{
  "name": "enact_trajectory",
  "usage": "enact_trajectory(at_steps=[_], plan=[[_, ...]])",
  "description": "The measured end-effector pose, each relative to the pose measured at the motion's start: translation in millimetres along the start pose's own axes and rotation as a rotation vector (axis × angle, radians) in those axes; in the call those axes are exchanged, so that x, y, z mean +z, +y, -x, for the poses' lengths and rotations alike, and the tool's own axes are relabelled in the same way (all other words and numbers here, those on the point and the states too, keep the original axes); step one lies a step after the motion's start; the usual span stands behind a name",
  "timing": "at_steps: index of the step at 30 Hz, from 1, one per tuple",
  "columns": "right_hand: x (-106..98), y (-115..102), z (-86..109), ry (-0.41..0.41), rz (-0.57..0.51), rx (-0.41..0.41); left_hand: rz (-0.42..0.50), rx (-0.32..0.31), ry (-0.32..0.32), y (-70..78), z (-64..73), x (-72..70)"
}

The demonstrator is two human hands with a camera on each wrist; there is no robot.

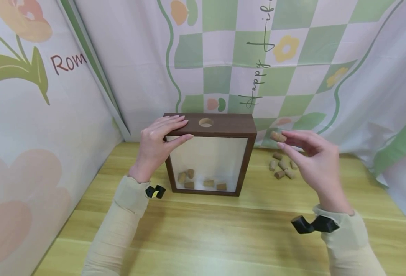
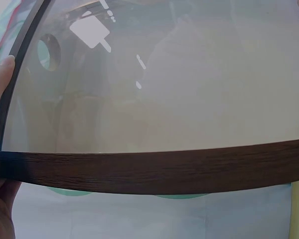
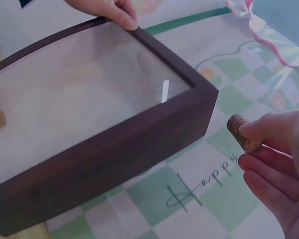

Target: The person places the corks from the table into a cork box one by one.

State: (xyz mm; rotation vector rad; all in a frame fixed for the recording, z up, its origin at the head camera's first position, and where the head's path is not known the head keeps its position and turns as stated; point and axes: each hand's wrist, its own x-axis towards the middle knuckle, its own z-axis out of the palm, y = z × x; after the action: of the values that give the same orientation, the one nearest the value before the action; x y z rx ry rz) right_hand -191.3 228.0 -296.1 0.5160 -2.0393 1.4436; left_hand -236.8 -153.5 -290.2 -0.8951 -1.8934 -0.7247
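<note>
A dark wooden frame box (image 1: 253, 153) with a clear front stands upright on the table, a round hole (image 1: 206, 122) in its top. Several corks (image 1: 208, 183) lie inside along the bottom. My left hand (image 1: 161, 138) grips the box's top left corner, thumb on the front edge and fingers across the top. To the right of the box, my right hand (image 1: 311, 157) pinches one cork (image 3: 244, 133) between thumb and fingers, raised above the table. Below it a loose group of corks (image 1: 283, 165) lies on the tabletop, partly behind the hand.
The light wood table (image 1: 203, 230) runs up to a hanging cloth (image 1: 220, 42) with green checks and lettering behind the box. A white printed panel (image 1: 23, 153) borders the left side. Black wrist mounts (image 1: 314, 224) sit on both sleeves.
</note>
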Motion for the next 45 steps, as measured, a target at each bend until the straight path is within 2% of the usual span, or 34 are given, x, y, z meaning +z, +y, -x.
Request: enact_trajectory(at_steps=[7, 10, 14, 20, 27, 37, 45], plan=[[15.1, -13.5, -7.5, 0.028, -0.250, -0.068, 0.009, 0.002, 0.017, -0.5, 0.6, 1.2], [22.2, -18.5, -10.7, 0.030, -0.266, -0.114, 0.007, 0.005, 0.019, -0.7, 0.6, 1.1], [31.1, -26.9, -14.4, 0.013, -0.236, -0.144, 0.007, 0.002, 0.016, -1.0, 0.9, 1.4], [42.0, -41.5, -20.9, -0.022, -0.135, -0.140, -0.001, -0.003, 0.007, -1.0, 1.1, 1.4], [55.3, -54.8, -33.4, -0.087, -0.128, -0.195, 0.004, 0.001, 0.016, -1.2, 1.1, 1.7], [69.8, -71.6, -55.2, -0.143, -0.089, -0.187, 0.004, 0.001, 0.011, -0.6, 0.5, 0.4], [79.0, -93.9, -69.8, -0.159, -0.040, -0.173, 0.004, -0.008, 0.006, -0.2, 0.7, 0.6]])
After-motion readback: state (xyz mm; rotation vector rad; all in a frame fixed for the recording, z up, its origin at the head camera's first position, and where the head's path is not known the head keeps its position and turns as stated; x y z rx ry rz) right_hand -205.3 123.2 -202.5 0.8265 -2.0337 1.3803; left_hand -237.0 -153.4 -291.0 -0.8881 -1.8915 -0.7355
